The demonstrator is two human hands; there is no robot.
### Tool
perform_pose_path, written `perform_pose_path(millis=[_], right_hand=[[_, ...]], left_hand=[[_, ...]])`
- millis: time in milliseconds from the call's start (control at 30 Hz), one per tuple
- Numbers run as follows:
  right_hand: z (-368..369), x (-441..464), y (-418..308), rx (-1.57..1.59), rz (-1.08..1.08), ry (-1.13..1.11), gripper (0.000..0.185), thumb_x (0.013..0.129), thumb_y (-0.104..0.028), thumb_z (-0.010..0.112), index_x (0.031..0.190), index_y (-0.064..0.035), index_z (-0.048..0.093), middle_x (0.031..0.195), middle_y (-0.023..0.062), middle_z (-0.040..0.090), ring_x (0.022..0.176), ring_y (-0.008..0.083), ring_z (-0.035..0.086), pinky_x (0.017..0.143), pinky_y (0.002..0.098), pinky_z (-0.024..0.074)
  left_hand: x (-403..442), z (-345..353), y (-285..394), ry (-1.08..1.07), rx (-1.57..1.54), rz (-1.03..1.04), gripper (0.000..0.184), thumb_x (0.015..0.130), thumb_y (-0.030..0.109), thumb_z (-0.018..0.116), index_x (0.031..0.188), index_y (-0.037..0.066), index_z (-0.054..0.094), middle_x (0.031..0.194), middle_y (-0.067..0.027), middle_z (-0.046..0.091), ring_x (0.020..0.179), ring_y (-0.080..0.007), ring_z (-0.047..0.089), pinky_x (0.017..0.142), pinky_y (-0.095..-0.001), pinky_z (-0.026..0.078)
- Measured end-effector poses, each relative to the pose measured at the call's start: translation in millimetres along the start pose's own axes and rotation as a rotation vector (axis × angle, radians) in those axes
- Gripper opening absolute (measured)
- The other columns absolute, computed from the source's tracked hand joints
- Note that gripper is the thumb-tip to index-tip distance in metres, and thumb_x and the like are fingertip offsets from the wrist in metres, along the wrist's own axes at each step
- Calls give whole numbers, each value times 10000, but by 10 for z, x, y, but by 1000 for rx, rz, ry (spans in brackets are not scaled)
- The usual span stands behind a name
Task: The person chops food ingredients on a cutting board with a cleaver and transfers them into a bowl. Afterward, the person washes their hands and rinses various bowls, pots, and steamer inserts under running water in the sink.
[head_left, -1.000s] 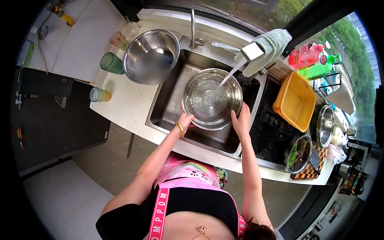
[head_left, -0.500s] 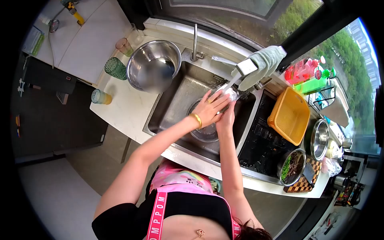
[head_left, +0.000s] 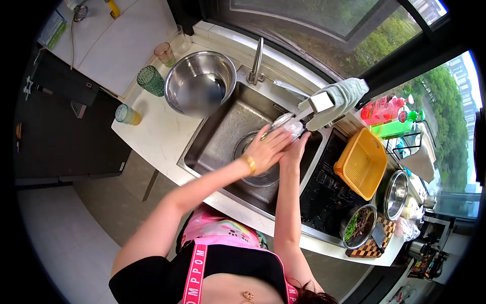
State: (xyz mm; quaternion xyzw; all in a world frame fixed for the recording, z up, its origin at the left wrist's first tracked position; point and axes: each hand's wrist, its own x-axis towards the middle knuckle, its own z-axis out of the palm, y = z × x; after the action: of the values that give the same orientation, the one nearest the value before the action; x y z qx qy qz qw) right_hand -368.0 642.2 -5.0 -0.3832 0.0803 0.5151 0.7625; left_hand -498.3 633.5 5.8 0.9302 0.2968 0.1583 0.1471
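Under the running tap (head_left: pixel 322 103), my left hand (head_left: pixel 268 148) lies over my right hand (head_left: pixel 293 150), its fingers stretched out and slightly blurred. Water splashes white over my fingertips. My right hand is partly covered, with its thumb raised and its other fingers mostly hidden. Beneath both hands, a round metal bowl (head_left: pixel 260 180) sits in the sink (head_left: pixel 212 144), partly hidden by them. Nothing solid can be made out between the hands.
A large steel bowl (head_left: pixel 174 83) stands left of the sink, near several glasses. To the right are a yellow basket (head_left: pixel 362 163), soap bottles (head_left: pixel 387 110), a bowl of chopped food (head_left: pixel 358 226) on a checkered board (head_left: pixel 387 235), and another steel bowl (head_left: pixel 396 194).
Both hands have let go of the metal bowl's rim and come together under the water. The bowl now rests lower in the sink. The view has shifted slightly.
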Motion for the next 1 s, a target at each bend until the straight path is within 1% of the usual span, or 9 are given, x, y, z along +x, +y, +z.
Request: perform_pose_path(millis=[67,133,400,467,600,667,800,833,1000], right_hand=[[18,-86,30,28,47,57,458,952,-422,450,1240,-70,499,1173,79,564,1022,243,557,898,391,462],[-17,-102,162,-78,-25,39,454,951,-412,447,1235,-58,469,1138,95,567,1000,280,560,713,450,509],[-380,-642,-146,-366,-17,62,520,959,-472,390,1284,-69,439,1228,59,528,1063,210,540,910,394,449],[-632,-707,-268,-310,-26,-133,500,972,-448,372,1286,-63,433,1229,50,531,1085,194,529,919,388,446],[-681,-901,-464,-627,-146,-102,412,981,-382,413,878,-29,599,774,9,628,637,89,567,579,248,463],[-560,-863,-359,-819,-191,-71,390,975,-358,450,708,-91,549,511,-103,399,405,21,286,384,228,181],[-350,-462,-114,-670,-153,-13,392,967,-370,463,893,-13,607,738,4,587,588,59,516,489,217,404],[-305,-338,-69,-610,-172,-27,408,969,-377,453,937,1,604,787,19,607,628,77,545,528,229,435],[-157,-90,-52,-444,-195,89,481,969,-426,410,1127,9,540,997,58,614,828,167,609,680,317,516]], left_hand=[[-432,167,103,-74,-119,-212,669,904,312,461,1447,29,190,1516,-164,134,1407,-309,103,1116,-517,68],[-797,925,79,230,-897,-582,660,984,342,285,1434,-58,16,1515,-222,-29,1412,-317,2,1139,-356,61],[-288,1273,-966,206,-2352,-889,711,904,640,301,1322,82,437,1252,-95,551,1208,-207,469,976,-444,406],[130,752,-1036,5,-2036,-1219,665,909,604,363,1301,79,475,1242,-93,559,1187,-209,484,973,-395,410],[891,551,-1082,134,-1338,-639,459,884,463,498,1053,56,627,1043,-49,644,1039,-164,564,890,-326,438],[1161,342,-936,-89,-1322,-291,364,881,366,512,966,42,656,1013,-59,654,1039,-203,569,890,-342,433],[1056,166,-252,7,-363,-59,308,908,269,476,1113,97,628,1090,-140,601,1148,-308,493,978,-410,384],[756,221,-70,306,-220,7,385,899,262,496,1251,107,514,1205,-167,529,1220,-281,438,1031,-409,339],[134,404,-227,258,-1042,-325,563,972,352,342,1417,19,255,1475,-186,249,1365,-333,243,1123,-339,185]])
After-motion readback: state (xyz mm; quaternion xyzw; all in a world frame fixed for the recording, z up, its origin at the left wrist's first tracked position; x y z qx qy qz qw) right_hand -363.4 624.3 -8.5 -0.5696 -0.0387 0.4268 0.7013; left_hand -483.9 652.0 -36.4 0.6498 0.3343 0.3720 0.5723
